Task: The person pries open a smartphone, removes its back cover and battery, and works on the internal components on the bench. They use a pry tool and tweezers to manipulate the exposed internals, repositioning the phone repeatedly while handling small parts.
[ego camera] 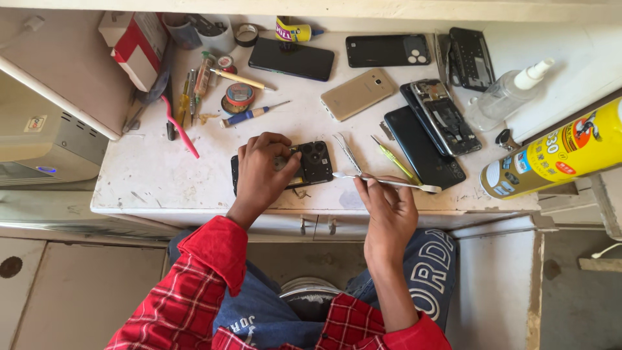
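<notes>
My left hand (262,170) presses down on the opened black phone (310,163); my right hand (387,206), just right of it, pinches a metal pry tool (382,182). The back looks already off, inner work left.

Bright daylight; soft shadows; sharp focus; edges bowed.

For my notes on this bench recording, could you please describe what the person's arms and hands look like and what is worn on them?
Both hands, the left hand and the right hand, are bare: no gloves, rings or watch can be seen. Each forearm is bare too, with red plaid sleeves crossed by white and dark lines, pushed up toward the elbows. The cuffs are plain red.
</notes>
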Action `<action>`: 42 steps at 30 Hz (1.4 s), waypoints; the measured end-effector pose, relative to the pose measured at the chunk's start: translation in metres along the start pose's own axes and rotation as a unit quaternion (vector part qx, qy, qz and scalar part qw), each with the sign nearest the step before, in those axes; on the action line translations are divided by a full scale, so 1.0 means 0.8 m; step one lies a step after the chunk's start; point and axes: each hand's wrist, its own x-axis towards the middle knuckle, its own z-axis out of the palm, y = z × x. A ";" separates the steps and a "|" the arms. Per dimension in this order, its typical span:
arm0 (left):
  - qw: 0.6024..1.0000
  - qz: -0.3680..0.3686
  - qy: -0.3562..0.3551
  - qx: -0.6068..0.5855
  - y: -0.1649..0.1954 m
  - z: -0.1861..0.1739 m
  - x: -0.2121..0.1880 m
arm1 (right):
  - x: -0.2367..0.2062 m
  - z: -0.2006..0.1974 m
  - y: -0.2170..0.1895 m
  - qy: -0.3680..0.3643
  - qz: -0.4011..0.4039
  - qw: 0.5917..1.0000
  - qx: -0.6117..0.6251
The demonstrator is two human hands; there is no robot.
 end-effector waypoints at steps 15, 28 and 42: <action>1.000 -0.005 -0.004 -0.010 0.002 -0.004 -0.001 | 0.001 -0.001 0.011 0.015 0.004 1.000 -0.002; 1.000 -0.016 -0.013 0.002 0.000 -0.002 0.000 | 0.007 0.002 0.003 0.022 0.030 0.999 -0.004; 1.000 -0.015 -0.015 -0.006 -0.003 0.001 0.001 | 0.013 0.003 0.002 0.010 0.061 0.998 0.020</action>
